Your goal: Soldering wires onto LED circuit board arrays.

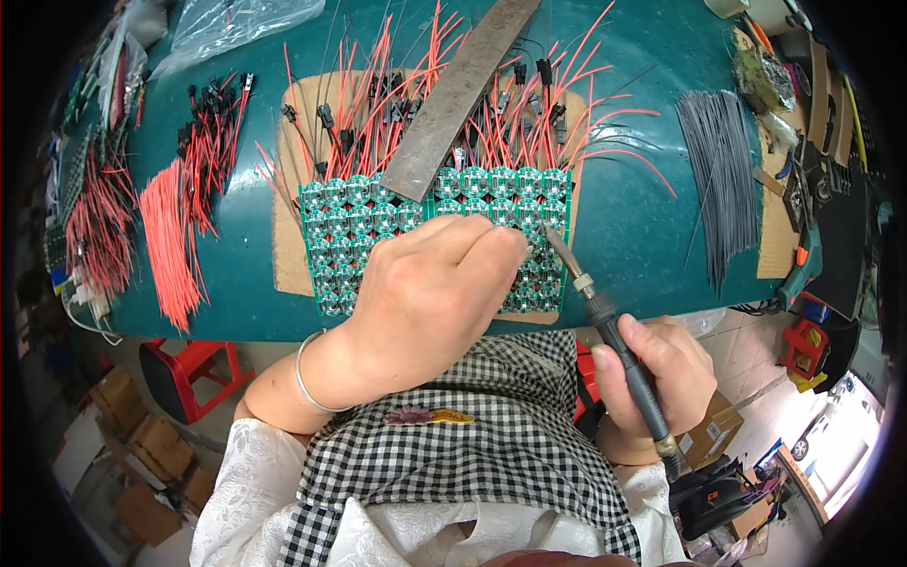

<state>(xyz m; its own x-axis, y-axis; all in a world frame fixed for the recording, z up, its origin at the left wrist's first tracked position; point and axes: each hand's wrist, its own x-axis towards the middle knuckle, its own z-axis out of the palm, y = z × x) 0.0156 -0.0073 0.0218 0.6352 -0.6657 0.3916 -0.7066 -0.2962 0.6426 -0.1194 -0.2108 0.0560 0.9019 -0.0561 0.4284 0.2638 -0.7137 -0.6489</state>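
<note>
A panel of small round green circuit boards (354, 250) lies on a piece of cardboard (289, 248) in front of me. My left hand (430, 283) rests over the panel's middle, thumb and fingers pinched together; whatever they hold is hidden. In my right hand (675, 373) is a soldering iron (619, 331), gripped by its dark handle. Its tip reaches the panel's right side; I cannot tell whether it touches. A flat metal bar (463, 99) lies slantwise across the panel's far edge, over red and black wires with black connectors (378, 109).
On the green table (624, 227), bundles of red wires (170, 241) and connector leads (215, 142) lie left. Grey wires (723, 180) lie right, near pliers (794, 194) and other tools. A clear plastic bag (231, 28) sits at the far left. Red stools (194, 378) stand below.
</note>
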